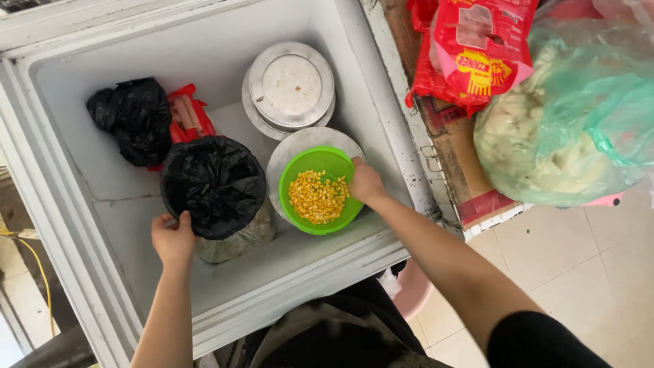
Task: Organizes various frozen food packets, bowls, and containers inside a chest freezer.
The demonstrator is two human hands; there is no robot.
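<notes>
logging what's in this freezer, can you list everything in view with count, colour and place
chest freezer: one, white, open, fills the left and middle of the view
green bowl: one, holds yellow corn kernels, sits on a round metal lid at the freezer's front right
metal lidded containers: a stack, silver, back of the freezer
large black bag: one, over a container at front centre
small black bag: one, back left
red packet: one, between the black bags
red snack packets: several, top right, outside the freezer
clear green-tinted bag: one, holds pale pieces, right edge
pink basin: one, on the tiled floor
left hand: on the large black bag's edge
right hand: on the green bowl's rim
</notes>
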